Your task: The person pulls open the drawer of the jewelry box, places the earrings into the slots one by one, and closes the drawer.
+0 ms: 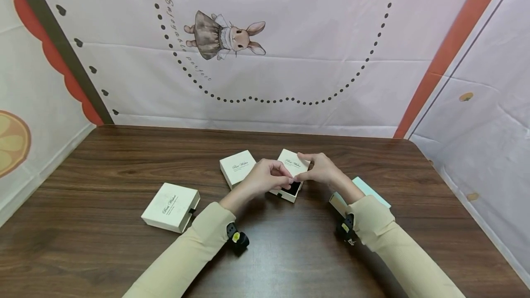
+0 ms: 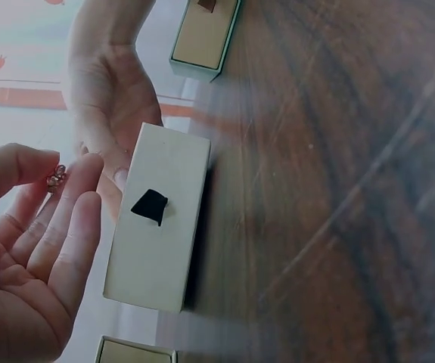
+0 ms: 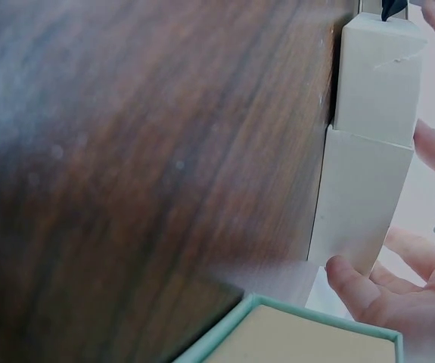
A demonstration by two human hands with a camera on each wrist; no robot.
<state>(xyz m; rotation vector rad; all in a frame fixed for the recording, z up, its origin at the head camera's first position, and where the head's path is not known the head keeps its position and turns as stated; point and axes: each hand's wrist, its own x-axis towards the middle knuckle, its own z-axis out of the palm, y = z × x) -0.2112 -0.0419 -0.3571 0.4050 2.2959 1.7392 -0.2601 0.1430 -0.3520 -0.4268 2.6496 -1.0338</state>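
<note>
In the head view, a cream gift box point(image 1: 292, 159) with "Best Wishes" print lies with its drawer point(image 1: 286, 196) partly pulled out toward me, showing a dark lining. My left hand point(image 1: 264, 176) is just above that drawer. Between its thumb and fingertips it pinches a small, shiny jewelry piece point(image 2: 56, 178), seen in the left wrist view; its exact kind is unclear. My right hand point(image 1: 324, 169) grips the box's sleeve point(image 3: 365, 200), fingers at the far right corner and thumb near the drawer opening. A black pull tab point(image 2: 150, 206) sticks out of the drawer front.
Another cream box point(image 1: 238, 166) sits just left of the opened one, and a third point(image 1: 170, 206) lies farther left. Beneath the right forearm is a mint-green box point(image 1: 372, 191), partly hidden. All rest on a dark wooden table point(image 1: 103, 174) backed by a printed cloth point(image 1: 306, 77).
</note>
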